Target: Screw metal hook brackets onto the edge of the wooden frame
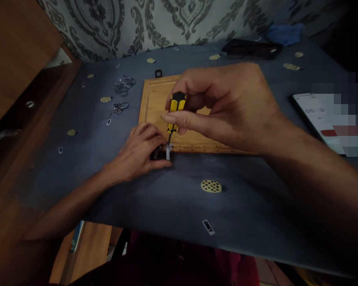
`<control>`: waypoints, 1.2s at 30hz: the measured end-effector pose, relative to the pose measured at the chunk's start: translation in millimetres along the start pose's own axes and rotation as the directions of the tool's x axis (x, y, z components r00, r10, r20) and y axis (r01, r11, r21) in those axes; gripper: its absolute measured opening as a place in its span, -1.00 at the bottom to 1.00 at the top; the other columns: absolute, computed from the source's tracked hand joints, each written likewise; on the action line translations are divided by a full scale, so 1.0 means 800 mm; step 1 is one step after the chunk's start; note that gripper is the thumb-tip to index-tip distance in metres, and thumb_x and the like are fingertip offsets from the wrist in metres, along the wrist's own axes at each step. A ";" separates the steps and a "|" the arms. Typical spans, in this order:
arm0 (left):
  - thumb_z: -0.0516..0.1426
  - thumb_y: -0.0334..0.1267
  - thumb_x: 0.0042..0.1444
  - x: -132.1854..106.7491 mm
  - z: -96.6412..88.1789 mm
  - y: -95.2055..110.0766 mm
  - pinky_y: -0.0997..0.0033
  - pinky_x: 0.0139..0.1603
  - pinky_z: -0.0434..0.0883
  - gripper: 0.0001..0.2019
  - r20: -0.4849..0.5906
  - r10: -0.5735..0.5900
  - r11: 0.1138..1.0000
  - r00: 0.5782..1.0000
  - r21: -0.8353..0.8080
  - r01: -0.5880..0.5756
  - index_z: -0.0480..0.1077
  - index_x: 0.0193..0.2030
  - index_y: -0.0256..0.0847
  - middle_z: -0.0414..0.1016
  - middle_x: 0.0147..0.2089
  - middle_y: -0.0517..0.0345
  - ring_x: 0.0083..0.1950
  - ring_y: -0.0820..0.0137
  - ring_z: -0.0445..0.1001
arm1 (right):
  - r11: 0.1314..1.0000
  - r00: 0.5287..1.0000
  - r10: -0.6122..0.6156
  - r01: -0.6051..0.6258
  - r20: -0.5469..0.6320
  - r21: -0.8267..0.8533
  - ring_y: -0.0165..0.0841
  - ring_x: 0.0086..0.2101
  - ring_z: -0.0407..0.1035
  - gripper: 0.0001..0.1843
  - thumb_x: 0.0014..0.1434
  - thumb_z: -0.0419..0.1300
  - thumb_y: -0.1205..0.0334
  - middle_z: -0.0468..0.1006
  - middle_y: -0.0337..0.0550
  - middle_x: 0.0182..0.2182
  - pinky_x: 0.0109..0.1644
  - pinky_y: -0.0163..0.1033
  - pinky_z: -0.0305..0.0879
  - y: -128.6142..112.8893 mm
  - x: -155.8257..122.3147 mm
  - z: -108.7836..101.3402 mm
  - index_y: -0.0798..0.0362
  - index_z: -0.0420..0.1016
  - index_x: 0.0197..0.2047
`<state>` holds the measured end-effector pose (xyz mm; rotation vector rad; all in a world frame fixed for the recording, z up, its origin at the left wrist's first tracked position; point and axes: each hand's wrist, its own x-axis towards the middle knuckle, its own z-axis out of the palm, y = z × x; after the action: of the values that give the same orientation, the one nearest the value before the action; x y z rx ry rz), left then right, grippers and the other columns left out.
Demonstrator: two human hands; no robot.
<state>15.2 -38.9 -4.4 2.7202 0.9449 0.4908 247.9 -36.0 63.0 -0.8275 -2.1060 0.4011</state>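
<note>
A small yellow and black screwdriver (177,106) is pinched between the thumb and fingers of my right hand (223,107). It points down, its tip at a small metal bracket (168,151) on the near edge of a wooden board (158,95). My left hand (140,153) is closed around that edge at the board's near left corner, fingers above and thumb below, steadying the bracket. Small dark holes run in rows along this edge. Part of the board is hidden behind my right hand.
Metal rings (125,84) and a small pile of screws (119,108) lie left of the board. A black square piece (158,73) sits behind it. A phone (313,115) lies at the right; a black case (252,49) and blue cloth (286,33) lie at the back.
</note>
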 end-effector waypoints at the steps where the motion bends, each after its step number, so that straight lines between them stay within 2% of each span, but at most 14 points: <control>1: 0.35 0.08 0.26 0.000 0.000 0.000 -0.01 0.29 0.35 -0.62 0.007 -0.007 1.000 1.000 -0.002 0.007 0.58 -0.03 -0.19 0.52 0.04 -0.02 0.18 0.05 0.38 | 1.000 1.000 -0.020 0.020 -0.005 -0.015 -0.42 -0.48 0.34 -0.74 0.33 0.37 0.13 0.52 -0.33 -0.50 -0.33 -0.22 0.23 0.000 0.000 0.000 -0.02 0.45 -0.35; 5: 0.36 0.07 0.26 0.001 -0.001 0.001 0.02 0.28 0.37 -0.64 0.017 -0.017 1.000 1.000 0.012 0.017 0.57 -0.01 -0.17 0.53 0.06 0.00 0.19 0.07 0.39 | 0.999 1.000 -0.030 0.030 0.000 -0.023 -0.42 -0.51 0.31 -0.72 0.34 0.38 0.10 0.51 -0.35 -0.51 -0.34 -0.21 0.21 -0.004 0.000 0.000 -0.02 0.42 -0.34; 9: 0.37 0.08 0.25 0.000 -0.001 0.001 0.03 0.24 0.39 -0.61 -0.005 0.007 1.000 1.000 0.026 -0.007 0.57 -0.03 -0.20 0.54 0.04 -0.02 0.18 0.06 0.41 | 1.000 1.000 0.000 0.000 -0.001 -0.027 -0.41 -0.51 0.33 -0.75 0.31 0.39 0.17 0.50 -0.36 -0.52 -0.37 -0.22 0.19 -0.009 -0.001 0.000 -0.03 0.43 -0.35; 12: 0.37 0.09 0.24 -0.001 0.000 0.001 0.01 0.27 0.38 -0.60 -0.016 0.018 0.999 1.000 0.033 -0.017 0.57 -0.03 -0.22 0.55 0.05 -0.03 0.19 0.05 0.41 | 0.999 0.999 0.028 -0.029 -0.040 -0.014 -0.40 -0.47 0.39 -0.78 0.33 0.37 0.19 0.53 -0.33 -0.49 -0.37 -0.22 0.22 -0.012 -0.002 0.001 -0.02 0.46 -0.34; 16: 0.37 0.09 0.24 -0.001 0.002 0.000 -0.03 0.31 0.36 -0.60 -0.009 0.014 0.999 1.000 0.045 -0.014 0.58 -0.02 -0.21 0.55 0.08 -0.04 0.22 0.03 0.41 | 0.998 0.998 0.058 -0.057 -0.032 0.030 -0.40 -0.45 0.39 -0.82 0.35 0.31 0.23 0.52 -0.30 -0.45 -0.35 -0.22 0.26 -0.011 -0.003 0.007 -0.01 0.45 -0.31; 19: 0.36 0.08 0.26 0.000 0.001 0.002 -0.05 0.35 0.35 -0.61 -0.001 0.005 0.999 1.000 0.046 -0.005 0.57 -0.01 -0.20 0.55 0.12 -0.05 0.24 0.04 0.42 | 0.997 0.998 0.041 -0.038 -0.053 0.060 -0.40 -0.45 0.35 -0.81 0.36 0.30 0.19 0.49 -0.31 -0.44 -0.34 -0.23 0.25 -0.008 -0.005 0.012 -0.02 0.42 -0.31; 26: 0.35 0.05 0.28 0.001 0.001 0.003 -0.01 0.31 0.37 -0.61 0.020 0.003 0.999 1.000 0.039 -0.003 0.57 0.03 -0.22 0.55 0.17 -0.07 0.26 0.02 0.42 | 0.999 1.000 -0.006 0.006 -0.012 -0.053 -0.38 -0.43 0.37 -0.76 0.41 0.30 0.06 0.48 -0.32 -0.44 -0.28 -0.24 0.26 -0.010 -0.006 0.008 -0.03 0.42 -0.26; 31: 0.35 0.05 0.28 0.001 0.001 0.002 -0.03 0.33 0.36 -0.62 0.020 -0.002 0.999 1.000 0.039 0.002 0.57 0.03 -0.20 0.54 0.21 -0.05 0.28 0.02 0.41 | 0.997 0.999 -0.032 0.030 -0.021 -0.066 -0.38 -0.42 0.36 -0.75 0.42 0.27 0.07 0.45 -0.32 -0.44 -0.28 -0.26 0.27 -0.012 -0.007 0.010 -0.03 0.36 -0.26; 36: 0.34 0.07 0.29 0.002 0.000 0.002 -0.05 0.33 0.36 -0.62 0.036 -0.008 0.999 0.999 0.046 0.006 0.57 0.03 -0.20 0.54 0.20 -0.06 0.27 0.01 0.41 | 1.000 1.000 0.004 -0.005 -0.005 -0.022 -0.38 -0.41 0.38 -0.74 0.41 0.29 0.08 0.49 -0.30 -0.41 -0.27 -0.24 0.28 -0.011 -0.006 0.012 -0.03 0.37 -0.29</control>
<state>17.3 -39.5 -3.8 2.7553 0.9678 0.4222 238.8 -45.6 59.3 -0.8451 -2.1072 0.3787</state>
